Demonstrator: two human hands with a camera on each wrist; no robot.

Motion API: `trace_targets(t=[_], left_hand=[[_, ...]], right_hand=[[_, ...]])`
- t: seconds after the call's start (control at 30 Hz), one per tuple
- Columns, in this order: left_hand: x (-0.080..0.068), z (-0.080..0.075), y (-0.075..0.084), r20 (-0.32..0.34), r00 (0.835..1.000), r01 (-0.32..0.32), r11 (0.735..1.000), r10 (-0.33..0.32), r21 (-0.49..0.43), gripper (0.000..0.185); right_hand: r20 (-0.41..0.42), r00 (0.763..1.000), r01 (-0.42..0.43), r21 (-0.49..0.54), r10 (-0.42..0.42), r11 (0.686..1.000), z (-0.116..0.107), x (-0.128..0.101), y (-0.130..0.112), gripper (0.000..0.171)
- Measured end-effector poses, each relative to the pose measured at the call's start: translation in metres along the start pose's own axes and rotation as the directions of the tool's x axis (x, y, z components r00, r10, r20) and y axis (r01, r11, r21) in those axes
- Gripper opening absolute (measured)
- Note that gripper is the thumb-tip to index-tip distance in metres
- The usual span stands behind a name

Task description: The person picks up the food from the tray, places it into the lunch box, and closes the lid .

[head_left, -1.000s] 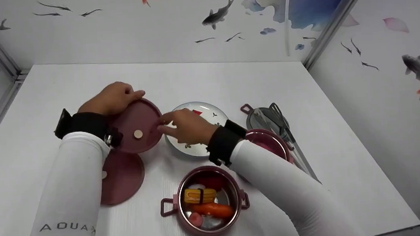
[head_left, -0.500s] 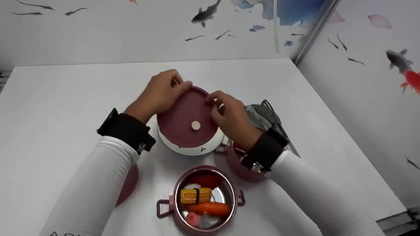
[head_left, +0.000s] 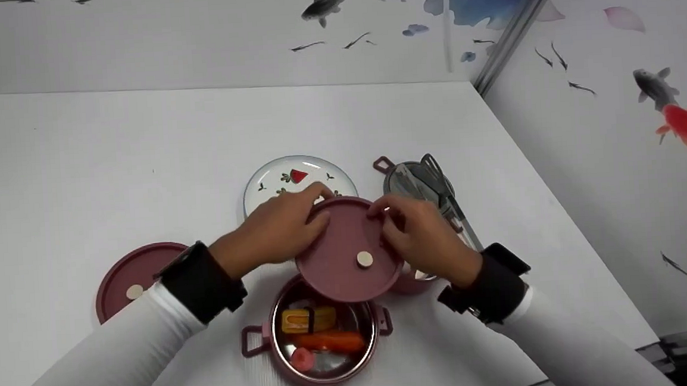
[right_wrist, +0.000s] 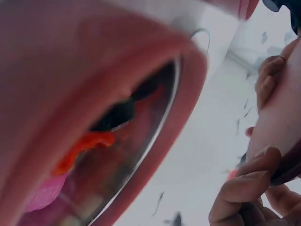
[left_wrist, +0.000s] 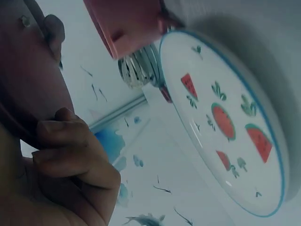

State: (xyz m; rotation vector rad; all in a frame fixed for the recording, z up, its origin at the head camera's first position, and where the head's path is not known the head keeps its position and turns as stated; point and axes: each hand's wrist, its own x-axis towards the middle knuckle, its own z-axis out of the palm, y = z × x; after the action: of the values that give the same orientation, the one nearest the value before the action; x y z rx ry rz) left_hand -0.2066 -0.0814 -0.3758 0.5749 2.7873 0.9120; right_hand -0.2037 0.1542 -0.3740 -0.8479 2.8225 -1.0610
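My left hand (head_left: 274, 228) and right hand (head_left: 426, 231) grip opposite edges of a dark pink pot lid (head_left: 346, 234) with a pale round knob. The lid is held tilted, overlapping the far rim of a pink pot (head_left: 322, 383) in the head view. Inside this steel-lined pot lie a yellow bundle (head_left: 294, 321) with a dark band, a carrot-like orange piece (head_left: 332, 342) and a small pink round piece (head_left: 302, 359). The left wrist view has my left fingers (left_wrist: 70, 160) curled at the lid's edge; the right wrist view has my right fingers (right_wrist: 249, 188) pinching it.
A second lid (head_left: 145, 265) lies on the left, partly behind the left forearm. Behind the hands is a white watermelon-patterned plate (head_left: 271, 176). Another pink pot (head_left: 412, 285) stands to the right, partly hidden, with grey utensils (head_left: 438, 184) on a pan beyond it.
Both hands have carried the lid from the left, across the plate, then toward me to the front pot. The second lid and plate have come into fuller view.
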Motion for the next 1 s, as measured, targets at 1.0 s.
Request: trace_targets(t=[1.0], left_hand=[[-0.101,0.07,-0.004,-0.114,0.975,-0.144,0.936,0.189,0.32,0.06]], right_hand=[[0.225,0.972,0.124,-0.246,-0.068,0.961,0.072,-0.062,-0.029,0.061]])
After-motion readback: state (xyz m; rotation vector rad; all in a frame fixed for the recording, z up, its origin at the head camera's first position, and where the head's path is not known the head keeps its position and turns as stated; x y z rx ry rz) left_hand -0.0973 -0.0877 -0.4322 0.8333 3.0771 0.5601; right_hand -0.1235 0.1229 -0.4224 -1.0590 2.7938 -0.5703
